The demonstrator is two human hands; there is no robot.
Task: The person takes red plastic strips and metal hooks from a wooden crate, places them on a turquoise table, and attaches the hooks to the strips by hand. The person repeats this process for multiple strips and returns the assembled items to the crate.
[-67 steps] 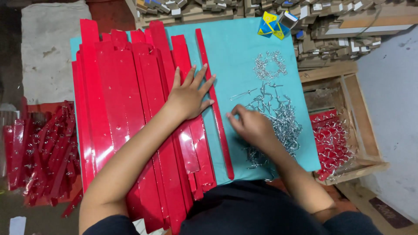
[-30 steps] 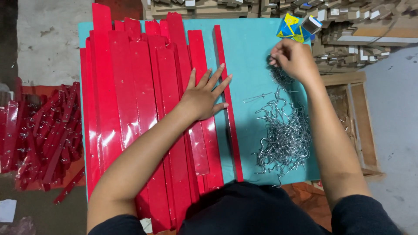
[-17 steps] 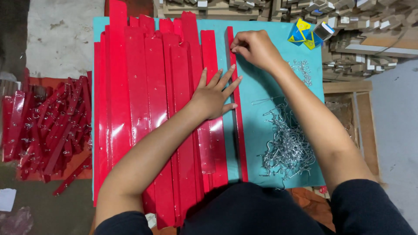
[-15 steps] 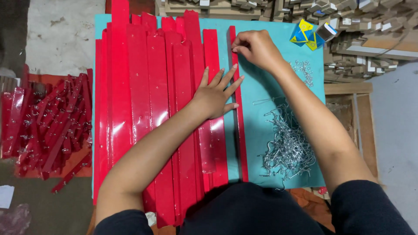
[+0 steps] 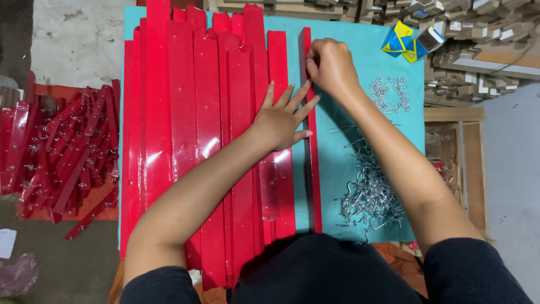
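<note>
Now: left hand flat on red strips | right hand pinching strip top

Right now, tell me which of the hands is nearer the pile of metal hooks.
Left. The left hand lies flat on the red strips, nearer the pile of metal hooks; the right hand works at the table's far end.

A small blue and yellow package with angular, triangular colour fields lies at the far right corner of the teal desk. Just beside it, on its right, sits a small blue box with a pale grey face, tilted. Stacked brown cardboard pieces crowd the area beyond them
</note>
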